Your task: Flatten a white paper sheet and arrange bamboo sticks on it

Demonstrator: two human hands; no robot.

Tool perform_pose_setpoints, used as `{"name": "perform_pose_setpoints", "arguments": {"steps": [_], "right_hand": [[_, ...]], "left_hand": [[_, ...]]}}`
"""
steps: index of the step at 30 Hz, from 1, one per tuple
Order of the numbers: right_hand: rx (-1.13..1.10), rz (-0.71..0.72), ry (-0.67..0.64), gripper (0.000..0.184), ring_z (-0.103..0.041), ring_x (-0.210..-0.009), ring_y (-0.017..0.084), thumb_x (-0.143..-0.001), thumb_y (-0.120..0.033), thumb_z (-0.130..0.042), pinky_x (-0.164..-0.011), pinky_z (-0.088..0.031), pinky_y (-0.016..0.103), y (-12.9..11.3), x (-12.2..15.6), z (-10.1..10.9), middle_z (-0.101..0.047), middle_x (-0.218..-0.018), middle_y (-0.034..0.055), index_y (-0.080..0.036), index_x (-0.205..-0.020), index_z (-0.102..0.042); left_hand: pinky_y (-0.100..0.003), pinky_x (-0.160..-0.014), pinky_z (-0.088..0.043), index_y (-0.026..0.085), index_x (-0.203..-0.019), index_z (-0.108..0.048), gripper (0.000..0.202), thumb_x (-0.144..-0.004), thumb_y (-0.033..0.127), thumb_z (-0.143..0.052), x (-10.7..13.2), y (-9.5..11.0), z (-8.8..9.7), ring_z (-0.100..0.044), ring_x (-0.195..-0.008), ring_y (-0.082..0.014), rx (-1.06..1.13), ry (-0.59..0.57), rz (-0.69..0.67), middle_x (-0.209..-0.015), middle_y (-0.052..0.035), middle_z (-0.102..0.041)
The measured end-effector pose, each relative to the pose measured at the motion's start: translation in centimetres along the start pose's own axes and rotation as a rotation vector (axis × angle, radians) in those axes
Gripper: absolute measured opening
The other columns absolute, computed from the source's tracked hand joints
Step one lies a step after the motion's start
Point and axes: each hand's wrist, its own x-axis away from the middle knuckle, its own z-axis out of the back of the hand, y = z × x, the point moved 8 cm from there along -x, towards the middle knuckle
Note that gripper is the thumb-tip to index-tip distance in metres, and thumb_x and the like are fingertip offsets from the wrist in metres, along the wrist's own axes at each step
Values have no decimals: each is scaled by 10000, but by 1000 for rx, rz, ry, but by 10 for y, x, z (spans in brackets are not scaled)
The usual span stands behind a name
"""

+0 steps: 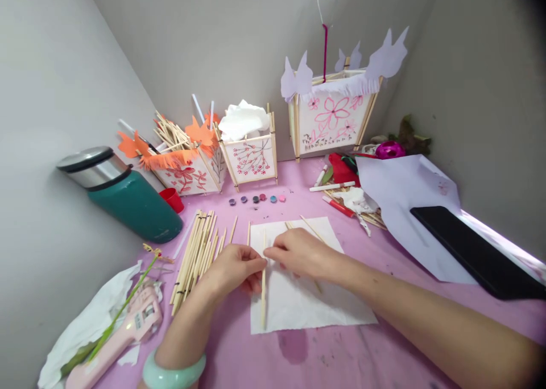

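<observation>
A thin wooden stick (263, 298) stands lengthwise near the left side of a white paper sheet (315, 309). My left hand (239, 264) comes from the left, thumb and curled fingers closed on the stick's middle. From the right, my right hand (305, 252) reaches across the sheet and pinches the same stick slightly higher up. Its lower fingers are partly hidden under the palm. More sticks lie on the paper by my right hand, including a slanting stick (313, 230). Left of my left hand lies a row of wooden sticks (196, 252), some tied with black bands.
A teal bottle (132, 198) and a pink glue gun (123, 332) are at the left. Behind stand an orange-trimmed lantern (187, 176), a small lantern (251, 158) and a tall lantern (333, 119). Small paint pots (256, 199) sit mid-table. A black phone-like slab (473, 249) lies right.
</observation>
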Motion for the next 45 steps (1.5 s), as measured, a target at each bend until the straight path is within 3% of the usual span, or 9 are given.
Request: {"name": "perform_pose_setpoints", "arguments": {"steps": [5, 9, 12, 17, 22, 28, 34, 38, 45], "right_hand": [[-179, -96, -71, 278, -503, -411, 91, -834, -276, -413, -463, -323, 218, 4, -18, -34, -585, -531, 6, -165, -627, -561], [-255, -111, -94, 307, -502, -384, 84, -860, -252, -358, -481, -356, 213, 9, -19, -39, -591, -547, 11, -162, -620, -526], [-167, -94, -56, 324, -502, -430, 92, -867, -251, -355, -496, -335, 221, 6, -18, -34, -601, -577, 31, -156, -626, -550], [93, -20, 61, 312, -496, -552, 123, -857, -277, -397, -507, -266, 249, 0, -20, -31, -590, -618, 42, -157, -641, -587], [112, 4, 59, 325, -460, -538, 126, -852, -283, -372, -508, -246, 262, 3, -22, -35, -595, -630, 43, -168, -659, -607], [158, 31, 70, 355, -518, -593, 145, -873, -293, -359, -534, -266, 266, 2, -22, -36, -635, -681, 68, -158, -705, -641], [144, 24, -24, 381, -578, -617, 155, -889, -288, -358, -550, -337, 256, -6, -24, -32, -664, -725, 93, -140, -699, -654], [217, -13, -23, 395, -624, -699, 194, -889, -291, -343, -580, -376, 265, -18, -28, -28, -687, -794, 125, -130, -777, -686], [419, -1, -59, 333, -654, -819, 238, -871, -222, -387, -639, -431, 280, -27, -32, -39, -704, -851, 154, -119, -834, -701]], "left_hand": [[-244, -428, -407, 172, -600, -522, 221, -733, 346, -554, 0, -1, 8, -570, -441, -164, -137, 44, -4, -480, -20, -568], [-278, -520, -404, 188, -650, -578, 243, -774, 389, -521, 5, 9, 49, -557, -490, -171, -509, 426, -77, -512, -22, -585], [-302, -647, -409, 193, -666, -611, 192, -762, 345, -541, 6, 18, 55, -610, -693, -211, -778, 568, -134, -684, -62, -658], [-321, -698, -409, 179, -720, -654, 194, -768, 268, -489, 3, 19, 49, -622, -792, -247, -925, 579, -68, -751, -111, -672], [-327, -668, -399, 182, -724, -652, 188, -744, 230, -471, 7, 18, 57, -621, -775, -253, -923, 594, -3, -765, -111, -673], [-325, -645, -399, 177, -770, -647, 203, -755, 251, -458, 8, 19, 50, -621, -784, -267, -971, 597, 7, -726, -114, -658], [-331, -610, -394, 168, -803, -652, 205, -745, 264, -481, 15, 15, 76, -619, -797, -292, -993, 669, 131, -808, -143, -663], [-333, -621, -398, 177, -834, -656, 225, -783, 312, -483, 18, 17, 79, -616, -806, -291, -971, 692, 71, -827, -129, -671], [-264, -596, -343, 198, -679, -660, 176, -762, 270, -523, 4, 17, 37, -580, -677, -168, -747, 394, -178, -681, -35, -659]]}}
